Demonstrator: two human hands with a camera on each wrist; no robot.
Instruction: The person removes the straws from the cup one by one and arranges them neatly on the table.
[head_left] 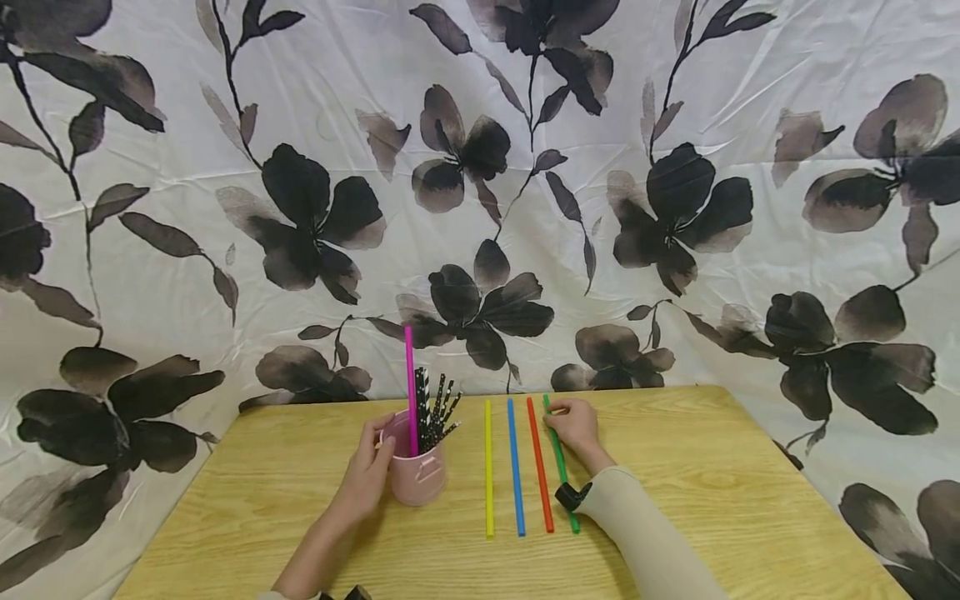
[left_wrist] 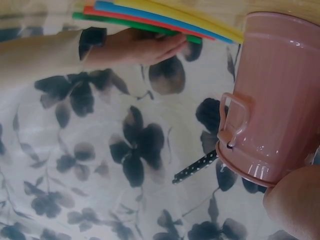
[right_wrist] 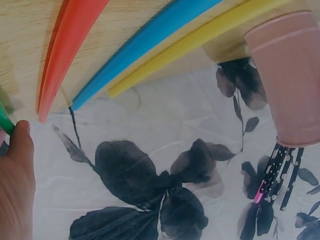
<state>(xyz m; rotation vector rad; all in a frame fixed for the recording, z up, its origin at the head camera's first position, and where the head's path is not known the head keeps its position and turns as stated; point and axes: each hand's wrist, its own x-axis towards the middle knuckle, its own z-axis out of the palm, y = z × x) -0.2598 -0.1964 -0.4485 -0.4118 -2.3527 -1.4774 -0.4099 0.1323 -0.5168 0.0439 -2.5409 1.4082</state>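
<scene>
My left hand holds the pink metal cup from its left side, thumb and fingers at the rim. A magenta straw stands tall inside it, beside several black straws with white dots. The cup's small handle shows in the left wrist view. On the table to the right, my right hand pinches a green straw near its far end. Most of that straw is out of frame in the right wrist view, where my thumb lies against it.
Left of the green straw, a red straw, a blue straw and a yellow straw lie side by side on the wooden table. A white cloth with dark flowers hangs behind the table's far edge.
</scene>
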